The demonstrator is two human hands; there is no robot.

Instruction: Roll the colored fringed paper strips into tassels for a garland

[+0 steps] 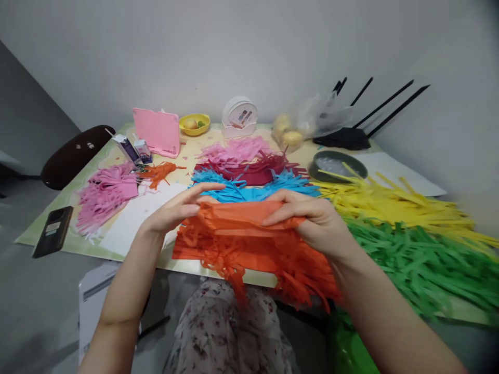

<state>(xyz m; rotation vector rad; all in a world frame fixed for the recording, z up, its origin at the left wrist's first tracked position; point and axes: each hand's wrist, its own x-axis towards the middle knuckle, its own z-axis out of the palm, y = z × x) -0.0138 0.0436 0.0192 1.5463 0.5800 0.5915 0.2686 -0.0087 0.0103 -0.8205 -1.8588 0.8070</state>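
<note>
A sheet of orange fringed tissue paper (241, 213) is stretched between my two hands above the table's near edge, its cut strips hanging down. My right hand (312, 215) pinches its right end between thumb and fingers. At the left end, my left hand (175, 208) has its index finger stretched out, while its thumb and other fingers are at the paper's edge; part of that grip is hidden. More orange fringe (234, 249) lies beneath and hangs over the edge. Just behind lie blue fringe (253, 193), dark red fringe (253, 174) and pink fringe (237, 150).
Yellow fringe (390, 200) and green fringe (413, 254) cover the right side, near a dark bowl (360, 169) and a black router (343, 139). At left are a pink bundle (107, 195), a phone (53, 231), drink cartons (127, 148) and a pink tablet case (158, 130).
</note>
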